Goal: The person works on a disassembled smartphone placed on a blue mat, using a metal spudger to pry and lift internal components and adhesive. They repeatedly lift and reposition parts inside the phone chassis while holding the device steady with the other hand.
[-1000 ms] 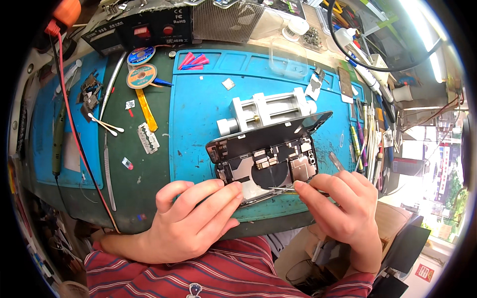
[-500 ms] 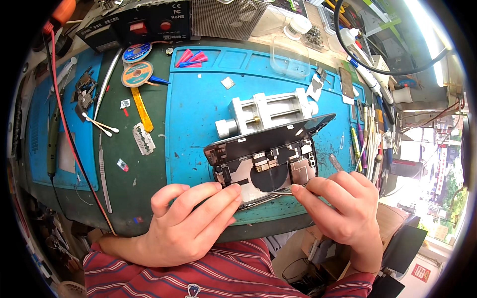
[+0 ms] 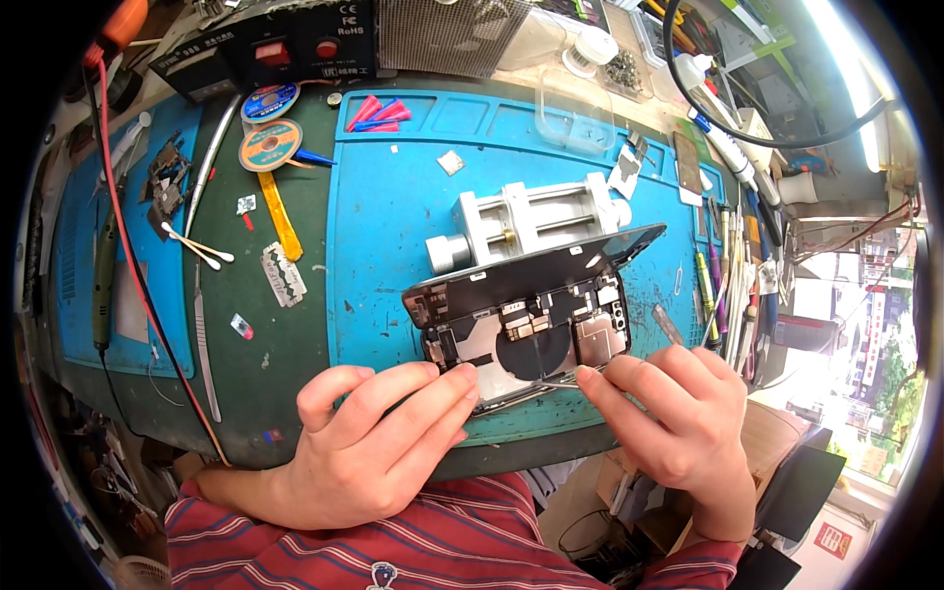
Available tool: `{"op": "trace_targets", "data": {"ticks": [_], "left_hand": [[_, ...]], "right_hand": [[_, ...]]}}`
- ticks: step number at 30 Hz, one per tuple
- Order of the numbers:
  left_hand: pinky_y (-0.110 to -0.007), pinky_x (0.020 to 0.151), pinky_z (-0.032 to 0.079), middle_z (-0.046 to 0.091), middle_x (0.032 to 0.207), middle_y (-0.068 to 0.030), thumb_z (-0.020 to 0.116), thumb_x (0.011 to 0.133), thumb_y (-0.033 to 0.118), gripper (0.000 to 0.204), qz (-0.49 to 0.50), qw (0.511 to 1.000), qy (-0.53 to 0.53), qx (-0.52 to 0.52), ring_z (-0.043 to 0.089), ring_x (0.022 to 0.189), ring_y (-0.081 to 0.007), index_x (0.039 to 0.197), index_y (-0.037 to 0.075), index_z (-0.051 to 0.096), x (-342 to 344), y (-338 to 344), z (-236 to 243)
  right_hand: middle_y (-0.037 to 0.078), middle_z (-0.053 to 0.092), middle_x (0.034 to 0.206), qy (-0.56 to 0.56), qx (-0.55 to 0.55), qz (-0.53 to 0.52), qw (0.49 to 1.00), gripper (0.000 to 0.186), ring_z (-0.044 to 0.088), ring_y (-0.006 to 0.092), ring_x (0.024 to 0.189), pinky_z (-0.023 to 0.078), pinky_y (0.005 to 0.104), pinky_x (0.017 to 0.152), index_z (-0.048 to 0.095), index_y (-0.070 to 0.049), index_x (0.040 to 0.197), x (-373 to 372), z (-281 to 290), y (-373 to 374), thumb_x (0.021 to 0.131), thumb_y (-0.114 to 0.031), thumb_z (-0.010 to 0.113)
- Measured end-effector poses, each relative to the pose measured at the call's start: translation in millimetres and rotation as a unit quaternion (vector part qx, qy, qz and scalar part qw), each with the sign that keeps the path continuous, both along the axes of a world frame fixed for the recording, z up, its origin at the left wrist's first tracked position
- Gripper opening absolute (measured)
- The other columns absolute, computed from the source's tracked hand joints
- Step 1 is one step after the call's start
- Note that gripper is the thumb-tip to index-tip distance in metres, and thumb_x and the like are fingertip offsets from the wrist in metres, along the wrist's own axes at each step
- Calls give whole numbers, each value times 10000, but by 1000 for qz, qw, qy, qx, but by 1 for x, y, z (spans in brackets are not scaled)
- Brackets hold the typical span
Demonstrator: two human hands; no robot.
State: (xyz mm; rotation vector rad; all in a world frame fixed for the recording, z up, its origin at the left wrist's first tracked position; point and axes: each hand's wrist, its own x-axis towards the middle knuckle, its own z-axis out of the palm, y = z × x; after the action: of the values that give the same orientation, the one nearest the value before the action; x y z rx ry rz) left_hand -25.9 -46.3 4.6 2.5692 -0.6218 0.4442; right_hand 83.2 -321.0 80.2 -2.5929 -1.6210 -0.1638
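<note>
An opened smartphone [image 3: 492,366] lies on the blue mat, its inner parts bare. Its screen [image 3: 536,273] is tilted up along the far side, close against a silver metal clamp fixture [image 3: 531,221]. My left hand [image 3: 379,433] holds the phone's near left corner, fingertips pressed together on its edge. In a pinch between thumb and fingers, my right hand [image 3: 678,418] grips a thin metal tool [image 3: 559,383]. The tool's tip reaches the phone's near edge, below the round black coil [image 3: 536,354]; its exact kind is hidden by my fingers.
Left of the blue mat [image 3: 379,236] lie a razor blade [image 3: 284,274], cotton swabs [image 3: 199,246], a scalpel handle [image 3: 205,344] and wire spools [image 3: 270,146]. A black equipment box [image 3: 285,49] stands at the back. Screwdrivers [image 3: 706,285] line the right side.
The right hand and its thin tool have shifted very slightly, with the tool's tip still at the phone's near edge. The left hand and the phone stay in place.
</note>
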Motion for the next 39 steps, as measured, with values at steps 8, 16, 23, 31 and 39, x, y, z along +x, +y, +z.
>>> {"op": "trace_targets", "data": {"ticks": [8,16,23,31,39], "left_hand": [[-410,990,378,802,1306,-38,864,726,184,454,2,1000,-9,9,677,1138,-196,1156,38,850,-1,-2,1],[-419,997,375,798,1318,-38,863,727,176,455,-4,1000,-14,14,677,1137,-200,1161,39,850,0,1,1],[-420,1011,370,794,1326,-38,863,728,175,462,-2,1000,-11,12,678,1141,-196,1169,36,846,-1,0,0],[-425,1020,366,793,1329,-36,859,732,181,462,-2,1000,-8,7,679,1148,-194,1172,39,846,-1,0,0],[-430,1030,359,797,1324,-25,863,747,191,444,5,1000,-2,0,686,1129,-185,1168,51,849,-2,-1,-1]], "right_hand": [[-38,717,980,-12,10,-26,1000,496,563,133,718,411,300,584,867,-65,1087,-9,-7,3,616,-140,733],[-25,689,986,35,-17,-64,997,455,605,142,724,457,315,586,851,-93,1156,-14,-5,1,701,-83,848],[-1,679,999,39,11,-60,997,383,611,133,714,435,301,572,832,-78,1120,-10,2,-1,738,-104,813],[2,686,1017,29,21,-42,998,406,592,126,718,401,306,567,825,-59,1085,-6,-3,-1,687,-122,772],[-8,685,1016,20,7,-27,999,398,573,123,715,394,301,563,835,-58,1077,-5,-1,0,688,-118,774]]}}
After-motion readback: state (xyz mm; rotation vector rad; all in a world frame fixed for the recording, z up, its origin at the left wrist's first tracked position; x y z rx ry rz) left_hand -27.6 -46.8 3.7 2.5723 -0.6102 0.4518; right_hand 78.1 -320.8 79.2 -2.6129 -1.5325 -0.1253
